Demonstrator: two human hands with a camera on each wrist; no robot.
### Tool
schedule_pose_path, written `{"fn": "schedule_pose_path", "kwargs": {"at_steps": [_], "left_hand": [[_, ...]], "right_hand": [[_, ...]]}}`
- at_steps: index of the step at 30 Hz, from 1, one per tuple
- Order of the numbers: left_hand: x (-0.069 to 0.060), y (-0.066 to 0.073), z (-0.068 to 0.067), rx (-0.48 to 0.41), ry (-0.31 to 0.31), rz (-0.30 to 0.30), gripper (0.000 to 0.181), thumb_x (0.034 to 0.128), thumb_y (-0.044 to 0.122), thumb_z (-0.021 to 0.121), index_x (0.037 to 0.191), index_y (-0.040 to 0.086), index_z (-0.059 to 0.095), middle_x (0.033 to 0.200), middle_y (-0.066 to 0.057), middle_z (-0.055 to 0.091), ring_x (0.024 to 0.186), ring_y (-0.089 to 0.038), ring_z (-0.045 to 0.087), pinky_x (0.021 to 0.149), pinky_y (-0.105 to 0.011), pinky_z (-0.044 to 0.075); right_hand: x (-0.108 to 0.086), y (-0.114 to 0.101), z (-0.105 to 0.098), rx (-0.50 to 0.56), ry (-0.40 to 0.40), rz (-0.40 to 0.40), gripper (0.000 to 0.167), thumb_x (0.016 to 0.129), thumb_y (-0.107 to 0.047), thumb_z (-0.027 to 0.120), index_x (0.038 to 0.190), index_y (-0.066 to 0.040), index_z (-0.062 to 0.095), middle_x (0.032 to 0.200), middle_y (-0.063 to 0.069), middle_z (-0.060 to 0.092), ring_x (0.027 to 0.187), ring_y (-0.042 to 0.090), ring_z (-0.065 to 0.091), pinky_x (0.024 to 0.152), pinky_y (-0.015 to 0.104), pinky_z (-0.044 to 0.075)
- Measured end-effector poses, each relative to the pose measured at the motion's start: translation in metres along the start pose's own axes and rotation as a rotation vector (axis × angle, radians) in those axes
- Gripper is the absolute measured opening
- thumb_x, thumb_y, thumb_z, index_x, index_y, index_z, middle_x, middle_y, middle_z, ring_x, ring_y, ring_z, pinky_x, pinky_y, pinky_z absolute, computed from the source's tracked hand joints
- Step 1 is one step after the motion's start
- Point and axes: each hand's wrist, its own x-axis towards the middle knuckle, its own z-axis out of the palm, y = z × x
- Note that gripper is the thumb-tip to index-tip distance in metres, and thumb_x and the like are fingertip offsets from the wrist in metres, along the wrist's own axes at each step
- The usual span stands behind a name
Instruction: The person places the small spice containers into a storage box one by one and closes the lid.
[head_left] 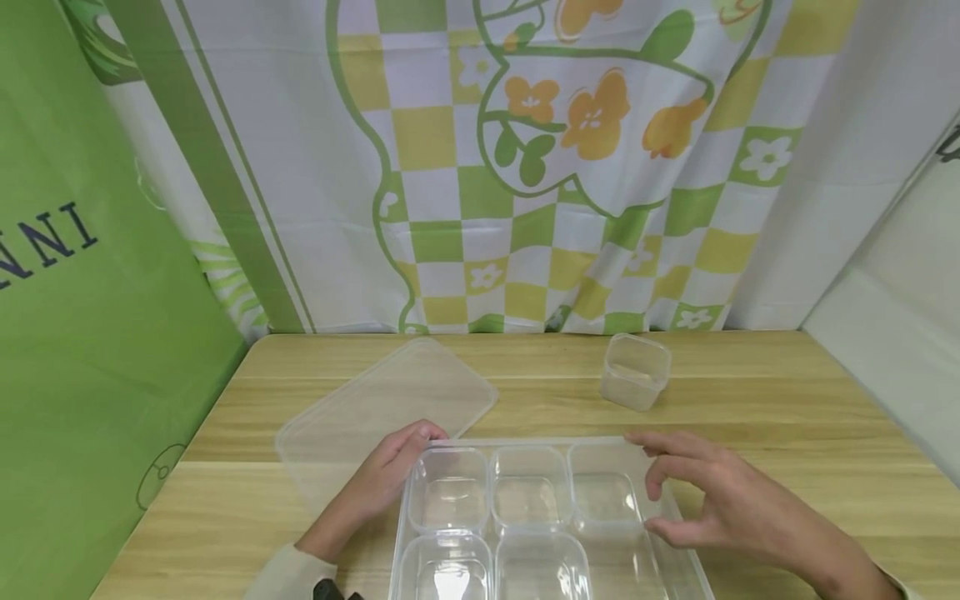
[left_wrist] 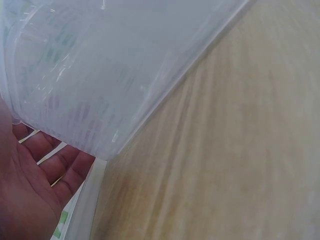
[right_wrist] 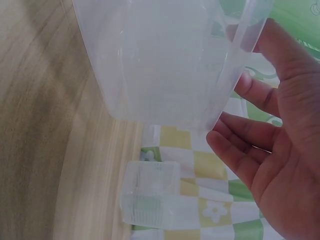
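Observation:
A large clear plastic box [head_left: 622, 550] at the front of the table holds several small clear square containers [head_left: 531, 492] in rows. My left hand [head_left: 382, 471] grips its back left corner; in the left wrist view the fingers of that hand [left_wrist: 45, 175] lie against the box's outer wall [left_wrist: 100, 85]. At the back right corner is my right hand [head_left: 720, 500], fingers bent and apart, with the fingertips at the rim and the thumb at the right side. The right wrist view shows this hand [right_wrist: 280, 120] touching the box wall [right_wrist: 160, 65].
A single small clear container [head_left: 636, 372] stands behind the box, towards the right. Flat on the table [head_left: 765, 400] at the left lies a large clear lid [head_left: 390, 400], partly behind my left hand. A patterned curtain [head_left: 495, 208] hangs along the table's back edge.

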Motion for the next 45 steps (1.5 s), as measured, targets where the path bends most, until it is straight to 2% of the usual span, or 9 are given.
{"fn": "schedule_pose_path", "kwargs": {"at_steps": [6, 10, 12, 17, 19, 25, 31, 34, 45], "left_hand": [[0.0005, 0.0001, 0.0001, 0.002, 0.001, -0.005, 0.043, 0.1155, 0.023, 0.028, 0.111, 0.004, 0.066, 0.100, -0.011, 0.069, 0.094, -0.029, 0.066, 0.084, -0.039, 0.057], [0.0007, 0.0000, 0.0001, 0.002, 0.000, -0.003, 0.043, 0.1155, 0.023, 0.028, 0.111, 0.003, 0.065, 0.100, -0.012, 0.069, 0.094, -0.030, 0.066, 0.083, -0.040, 0.057], [0.0006, 0.0002, 0.0001, 0.002, 0.000, -0.004, 0.043, 0.1154, 0.023, 0.028, 0.111, 0.003, 0.065, 0.100, -0.013, 0.069, 0.094, -0.031, 0.066, 0.084, -0.040, 0.057], [0.0004, 0.0009, 0.0003, 0.005, 0.004, -0.009, 0.043, 0.1155, 0.023, 0.028, 0.111, 0.003, 0.065, 0.101, -0.014, 0.070, 0.095, -0.031, 0.067, 0.084, -0.041, 0.057], [0.0004, 0.0010, 0.0003, 0.005, 0.004, -0.011, 0.043, 0.1155, 0.023, 0.028, 0.111, 0.002, 0.065, 0.101, -0.013, 0.070, 0.095, -0.031, 0.067, 0.084, -0.041, 0.057], [0.0002, 0.0009, 0.0001, 0.001, 0.001, -0.011, 0.043, 0.1155, 0.023, 0.028, 0.111, 0.003, 0.065, 0.101, -0.013, 0.070, 0.096, -0.032, 0.066, 0.085, -0.041, 0.056], [0.0002, 0.0018, 0.0001, -0.007, -0.005, -0.005, 0.043, 0.1154, 0.023, 0.028, 0.111, 0.002, 0.065, 0.101, -0.014, 0.069, 0.095, -0.032, 0.066, 0.084, -0.041, 0.057], [0.0002, 0.0024, 0.0001, -0.012, -0.005, -0.006, 0.043, 0.1154, 0.023, 0.028, 0.110, 0.002, 0.065, 0.101, -0.014, 0.070, 0.095, -0.032, 0.067, 0.083, -0.041, 0.057], [0.0003, 0.0022, 0.0003, -0.012, -0.002, -0.010, 0.043, 0.1154, 0.023, 0.028, 0.111, 0.001, 0.065, 0.101, -0.015, 0.070, 0.095, -0.033, 0.067, 0.083, -0.041, 0.057]], "right_hand": [[0.0009, -0.0014, -0.0012, -0.014, -0.014, 0.010, 0.043, 0.069, -0.028, 0.092, 0.091, -0.038, 0.057, 0.137, 0.006, 0.063, 0.119, 0.026, 0.061, 0.107, 0.010, 0.031], [0.0022, -0.0007, -0.0013, -0.033, -0.018, -0.010, 0.028, 0.083, -0.040, 0.084, 0.090, -0.037, 0.057, 0.139, 0.005, 0.062, 0.120, 0.025, 0.061, 0.106, 0.012, 0.034], [0.0026, -0.0005, -0.0006, -0.035, -0.016, -0.021, 0.026, 0.084, -0.040, 0.083, 0.089, -0.036, 0.058, 0.138, 0.006, 0.062, 0.119, 0.026, 0.061, 0.106, 0.012, 0.035], [0.0017, -0.0014, 0.0017, -0.027, -0.001, -0.030, 0.041, 0.068, -0.025, 0.091, 0.089, -0.035, 0.057, 0.138, 0.010, 0.062, 0.117, 0.029, 0.061, 0.108, 0.011, 0.030], [0.0010, -0.0016, 0.0024, -0.027, 0.002, -0.033, 0.042, 0.067, -0.024, 0.091, 0.089, -0.036, 0.057, 0.138, 0.009, 0.061, 0.117, 0.029, 0.061, 0.107, 0.011, 0.031], [0.0007, -0.0012, 0.0035, -0.036, 0.011, -0.048, 0.022, 0.087, -0.040, 0.080, 0.090, -0.034, 0.058, 0.138, 0.008, 0.061, 0.117, 0.027, 0.062, 0.103, 0.012, 0.037], [0.0022, -0.0036, 0.0029, -0.075, 0.013, -0.036, 0.019, 0.096, -0.050, 0.063, 0.088, -0.033, 0.059, 0.138, 0.002, 0.062, 0.117, 0.022, 0.062, 0.100, 0.013, 0.041], [0.0032, -0.0055, 0.0019, -0.098, 0.006, -0.024, 0.025, 0.099, -0.054, 0.051, 0.088, -0.033, 0.060, 0.137, -0.002, 0.062, 0.119, 0.018, 0.062, 0.099, 0.014, 0.043], [0.0043, -0.0074, 0.0026, -0.116, 0.018, -0.028, 0.031, 0.102, -0.055, 0.045, 0.086, -0.032, 0.059, 0.131, -0.004, 0.064, 0.116, 0.015, 0.062, 0.094, 0.015, 0.046]]}}
